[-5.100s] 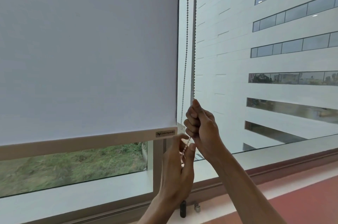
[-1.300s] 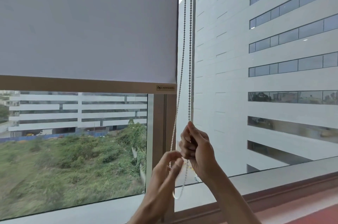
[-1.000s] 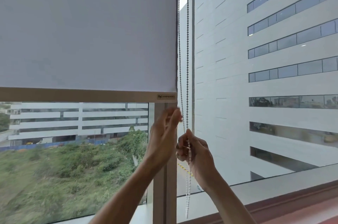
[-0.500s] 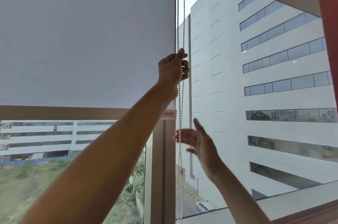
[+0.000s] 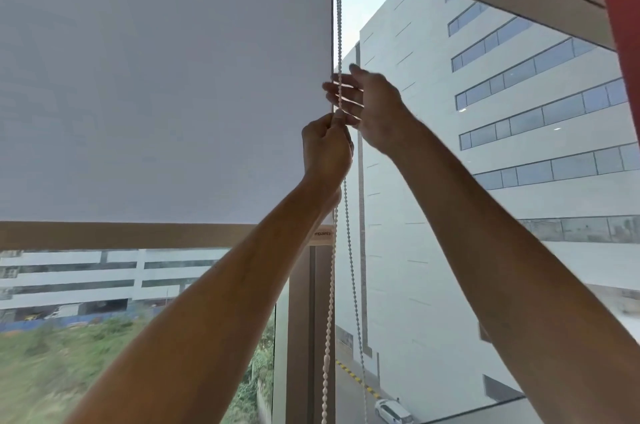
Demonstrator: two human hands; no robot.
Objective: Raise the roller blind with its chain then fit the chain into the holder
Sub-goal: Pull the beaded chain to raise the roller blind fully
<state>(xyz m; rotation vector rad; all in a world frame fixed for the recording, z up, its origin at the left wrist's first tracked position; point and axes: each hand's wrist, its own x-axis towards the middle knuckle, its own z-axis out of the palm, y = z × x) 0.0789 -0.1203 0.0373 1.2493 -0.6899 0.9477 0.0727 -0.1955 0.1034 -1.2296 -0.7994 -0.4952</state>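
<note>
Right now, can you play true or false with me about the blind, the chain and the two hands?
1. The left hand grips the chain. True.
2. The right hand is a tight fist. False: its fingers are spread open beside the chain, above the left hand.
3. The blind covers the whole window. False: its bottom bar hangs partway up, and grass and buildings show under it.
4. The chain hangs down below the hands. True.
5. A white car is on the road outside. True.
6. Both hands are below the blind's bottom bar. False: both are above it.
</note>
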